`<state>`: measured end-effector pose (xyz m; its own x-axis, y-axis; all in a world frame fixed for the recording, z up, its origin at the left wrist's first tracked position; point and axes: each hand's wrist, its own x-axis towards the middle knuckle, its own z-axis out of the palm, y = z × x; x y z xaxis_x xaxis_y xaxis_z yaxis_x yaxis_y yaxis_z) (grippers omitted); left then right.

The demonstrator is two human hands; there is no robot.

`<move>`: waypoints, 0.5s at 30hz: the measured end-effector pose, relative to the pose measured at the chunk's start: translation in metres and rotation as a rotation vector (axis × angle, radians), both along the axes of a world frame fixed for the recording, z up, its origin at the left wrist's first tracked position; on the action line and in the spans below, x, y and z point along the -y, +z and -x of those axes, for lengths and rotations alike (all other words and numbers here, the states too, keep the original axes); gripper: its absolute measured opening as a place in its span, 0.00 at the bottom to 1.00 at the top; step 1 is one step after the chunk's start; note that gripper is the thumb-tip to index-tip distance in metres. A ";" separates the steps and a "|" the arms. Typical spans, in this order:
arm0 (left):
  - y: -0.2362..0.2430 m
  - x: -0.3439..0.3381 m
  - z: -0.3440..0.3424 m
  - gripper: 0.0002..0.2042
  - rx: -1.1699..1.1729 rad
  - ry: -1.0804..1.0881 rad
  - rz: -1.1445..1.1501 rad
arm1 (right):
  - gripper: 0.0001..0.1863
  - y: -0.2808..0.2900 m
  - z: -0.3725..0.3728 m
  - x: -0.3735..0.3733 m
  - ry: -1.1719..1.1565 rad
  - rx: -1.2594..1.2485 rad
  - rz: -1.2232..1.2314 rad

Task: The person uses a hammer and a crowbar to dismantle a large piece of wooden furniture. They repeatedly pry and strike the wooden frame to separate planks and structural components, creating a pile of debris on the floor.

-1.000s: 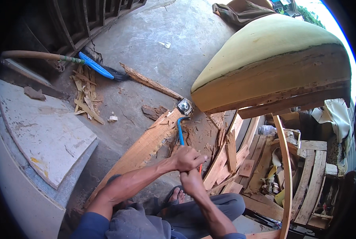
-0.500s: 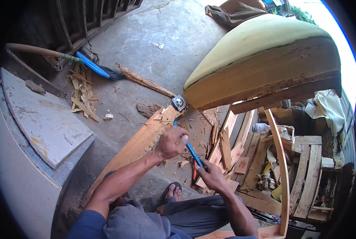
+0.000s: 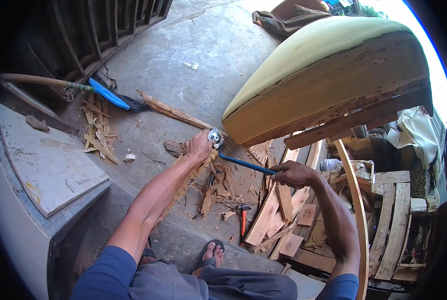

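My right hand (image 3: pixel 293 175) is closed around one end of a blue pry bar (image 3: pixel 248 164). The bar's hooked tip lies against a metal fitting (image 3: pixel 215 136), a plate with a round middle, at the far end of a wooden board (image 3: pixel 176 197). My left hand (image 3: pixel 199 146) grips that end of the board right beside the fitting; its fingertips are partly hidden. Turned on edge, the board shows a ragged yellowish strip, and my left forearm covers much of it.
A red-handled hammer (image 3: pixel 243 220) lies among wood scraps. Beyond the bar looms a big yellow-padded wooden piece (image 3: pixel 323 85). Loose planks (image 3: pixel 268 215) and a curved wooden strip (image 3: pixel 353 190) are at right. A blue broom (image 3: pixel 108 94) and a pale panel (image 3: pixel 48 155) are at left.
My left hand has gone from the pry bar to the board's end. My right hand has swung the bar outward to the right, and the board has tipped from its flat face onto its edge.
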<state>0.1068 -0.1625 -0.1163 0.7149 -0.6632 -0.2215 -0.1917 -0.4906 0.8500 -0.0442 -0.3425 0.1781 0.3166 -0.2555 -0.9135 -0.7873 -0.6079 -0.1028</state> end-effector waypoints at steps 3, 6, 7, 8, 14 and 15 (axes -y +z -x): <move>0.008 -0.001 0.003 0.17 -0.047 0.002 0.006 | 0.19 0.004 -0.013 0.013 -0.207 -0.046 -0.092; 0.017 -0.002 0.001 0.18 -0.072 -0.008 0.007 | 0.17 0.019 -0.021 0.033 -0.268 -0.103 -0.090; 0.016 -0.002 0.000 0.18 -0.071 -0.005 0.017 | 0.17 0.019 -0.021 0.042 -0.298 -0.116 -0.121; 0.015 -0.002 0.001 0.18 -0.070 -0.005 0.028 | 0.16 0.019 -0.019 0.039 -0.316 -0.094 -0.120; 0.007 -0.016 -0.009 0.17 -0.094 0.058 0.012 | 0.21 -0.011 0.005 -0.090 -0.375 0.114 0.040; 0.009 -0.016 -0.013 0.17 -0.098 0.064 0.013 | 0.21 -0.037 0.025 -0.121 -0.136 0.289 0.173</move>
<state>0.1200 -0.1465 -0.1072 0.7312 -0.6204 -0.2837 -0.0764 -0.4877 0.8697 -0.0696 -0.2219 0.1407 0.5081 -0.4555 -0.7310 -0.8154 -0.5277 -0.2380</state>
